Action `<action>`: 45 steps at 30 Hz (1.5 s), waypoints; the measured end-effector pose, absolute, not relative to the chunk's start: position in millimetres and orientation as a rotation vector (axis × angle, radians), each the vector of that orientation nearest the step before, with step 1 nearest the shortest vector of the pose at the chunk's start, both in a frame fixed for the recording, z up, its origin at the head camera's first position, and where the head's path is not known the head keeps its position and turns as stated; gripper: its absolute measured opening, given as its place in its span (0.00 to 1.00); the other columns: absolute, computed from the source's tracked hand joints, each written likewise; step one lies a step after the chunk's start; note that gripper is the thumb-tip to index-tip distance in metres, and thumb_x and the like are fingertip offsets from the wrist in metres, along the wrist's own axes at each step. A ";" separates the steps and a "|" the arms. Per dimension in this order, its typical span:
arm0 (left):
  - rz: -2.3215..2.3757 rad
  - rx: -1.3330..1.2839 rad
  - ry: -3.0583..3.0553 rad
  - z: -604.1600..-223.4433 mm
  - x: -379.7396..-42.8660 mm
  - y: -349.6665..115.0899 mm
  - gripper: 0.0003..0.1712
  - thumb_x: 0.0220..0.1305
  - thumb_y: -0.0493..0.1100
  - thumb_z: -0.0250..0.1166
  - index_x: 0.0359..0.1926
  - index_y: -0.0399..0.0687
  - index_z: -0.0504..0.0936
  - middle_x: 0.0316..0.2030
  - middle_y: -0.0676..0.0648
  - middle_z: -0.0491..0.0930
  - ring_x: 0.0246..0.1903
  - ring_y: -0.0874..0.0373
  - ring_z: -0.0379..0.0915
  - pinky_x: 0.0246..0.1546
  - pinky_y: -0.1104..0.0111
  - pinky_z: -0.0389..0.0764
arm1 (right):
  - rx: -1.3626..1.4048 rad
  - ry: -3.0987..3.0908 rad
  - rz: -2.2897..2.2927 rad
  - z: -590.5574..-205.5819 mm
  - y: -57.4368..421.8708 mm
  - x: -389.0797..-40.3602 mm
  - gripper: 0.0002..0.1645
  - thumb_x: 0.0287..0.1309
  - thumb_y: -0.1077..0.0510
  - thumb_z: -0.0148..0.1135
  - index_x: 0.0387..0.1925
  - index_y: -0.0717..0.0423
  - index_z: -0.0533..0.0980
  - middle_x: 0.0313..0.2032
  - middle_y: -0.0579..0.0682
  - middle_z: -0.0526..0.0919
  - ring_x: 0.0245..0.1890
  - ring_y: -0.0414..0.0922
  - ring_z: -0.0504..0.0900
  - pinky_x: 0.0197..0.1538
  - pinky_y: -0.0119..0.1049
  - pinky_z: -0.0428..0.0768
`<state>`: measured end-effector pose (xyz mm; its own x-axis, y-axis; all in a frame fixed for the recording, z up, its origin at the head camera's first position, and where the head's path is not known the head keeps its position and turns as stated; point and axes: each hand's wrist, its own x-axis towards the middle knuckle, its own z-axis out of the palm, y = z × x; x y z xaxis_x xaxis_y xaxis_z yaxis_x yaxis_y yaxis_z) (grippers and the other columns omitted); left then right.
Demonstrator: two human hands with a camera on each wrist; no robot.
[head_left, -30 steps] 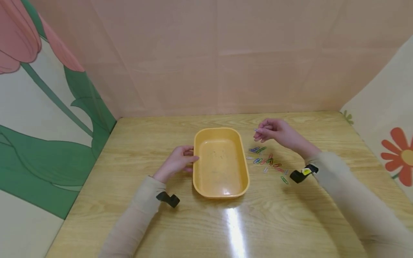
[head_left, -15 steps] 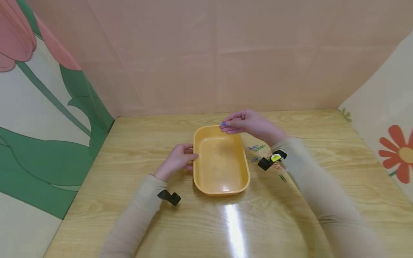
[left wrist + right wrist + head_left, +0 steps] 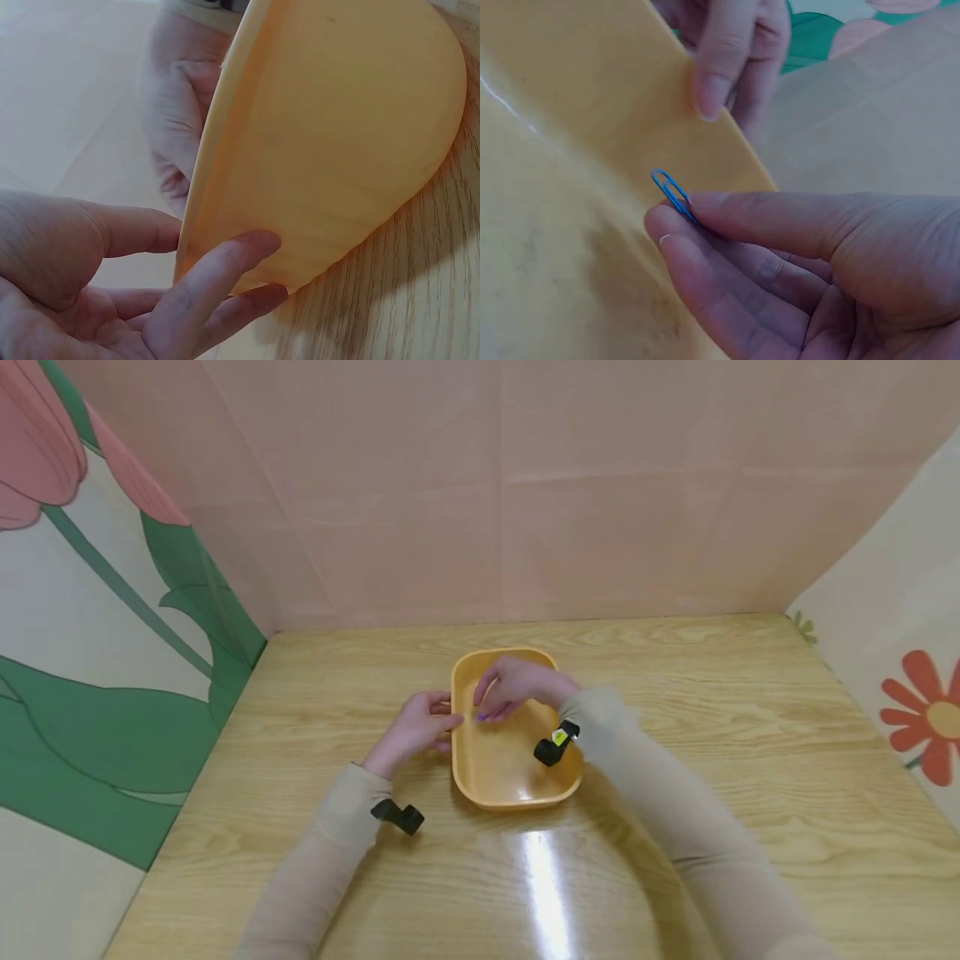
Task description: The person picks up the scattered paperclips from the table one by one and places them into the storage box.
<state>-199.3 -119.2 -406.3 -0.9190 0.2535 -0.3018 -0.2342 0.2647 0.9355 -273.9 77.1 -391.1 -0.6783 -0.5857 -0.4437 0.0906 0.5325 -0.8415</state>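
A yellow rectangular plastic tray (image 3: pixel 483 772) sits on the table. My left hand (image 3: pixel 411 728) holds its left edge: the thumb lies at the rim and the fingers (image 3: pixel 214 281) rest against the outer wall. Inside the tray, low over its floor, is my right hand (image 3: pixel 513 683). Between thumb and fingertips it pinches a blue paper clip (image 3: pixel 673 196), which sticks out past the fingers in the right wrist view. The tray's right part is partly covered by my right hand and wrist.
The wooden table (image 3: pixel 735 735) spreads around the tray and reaches a pink cloth backdrop (image 3: pixel 495 527). Floral panels stand on both sides. My right forearm (image 3: pixel 675 802) crosses the table to the right of the tray. No loose paper clips show now.
My right hand has moved left from beside the loose paper clips, over the tray's far rim and down inside, carrying the clip. The loose clips are now hidden. My left hand keeps its place.
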 end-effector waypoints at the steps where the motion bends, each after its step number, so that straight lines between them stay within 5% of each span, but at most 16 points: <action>1: 1.695 0.016 2.147 -406.3 -199.4 -119.4 0.27 0.65 0.34 0.60 0.63 0.32 0.66 0.53 0.34 0.74 0.45 0.40 0.78 0.33 0.60 0.84 | -0.399 2.045 -1.140 -391.6 74.5 -272.5 0.14 0.53 0.69 0.65 0.43 0.71 0.76 0.32 0.60 0.86 0.34 0.53 0.86 0.40 0.43 0.84; 15: 1.700 0.036 2.114 -406.6 -202.7 -124.9 0.27 0.66 0.33 0.59 0.65 0.31 0.64 0.54 0.31 0.73 0.45 0.40 0.78 0.32 0.61 0.84 | -0.497 2.024 -1.018 -387.8 75.3 -272.6 0.13 0.60 0.65 0.57 0.46 0.67 0.74 0.34 0.57 0.86 0.35 0.48 0.86 0.40 0.40 0.84; 22: 1.676 0.030 2.138 -404.3 -201.1 -124.4 0.27 0.66 0.34 0.59 0.65 0.32 0.65 0.54 0.33 0.74 0.45 0.41 0.78 0.35 0.59 0.84 | -0.607 2.068 -1.071 -371.5 87.4 -276.9 0.19 0.65 0.60 0.56 0.52 0.68 0.74 0.43 0.61 0.83 0.43 0.53 0.83 0.48 0.47 0.80; 35: 1.673 0.016 2.173 -406.1 -199.6 -124.4 0.26 0.66 0.34 0.59 0.63 0.31 0.67 0.53 0.33 0.74 0.43 0.43 0.78 0.32 0.61 0.84 | -0.756 1.989 -1.246 -325.1 135.1 -265.4 0.22 0.68 0.50 0.54 0.58 0.58 0.71 0.50 0.56 0.80 0.52 0.54 0.77 0.57 0.50 0.74; 45: 1.661 -0.010 2.176 -407.1 -197.9 -126.6 0.27 0.66 0.35 0.60 0.64 0.34 0.67 0.54 0.35 0.73 0.47 0.43 0.77 0.33 0.62 0.84 | -0.753 2.037 -1.350 -318.2 185.8 -263.6 0.22 0.70 0.51 0.51 0.57 0.61 0.72 0.51 0.57 0.81 0.54 0.55 0.76 0.58 0.45 0.73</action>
<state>-197.9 -126.6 -407.1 -0.9192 0.2333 -0.3171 -0.2443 0.2934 0.9242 -263.6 185.8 -318.2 -0.6749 -0.7215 -0.1548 -0.1385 0.3298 -0.9338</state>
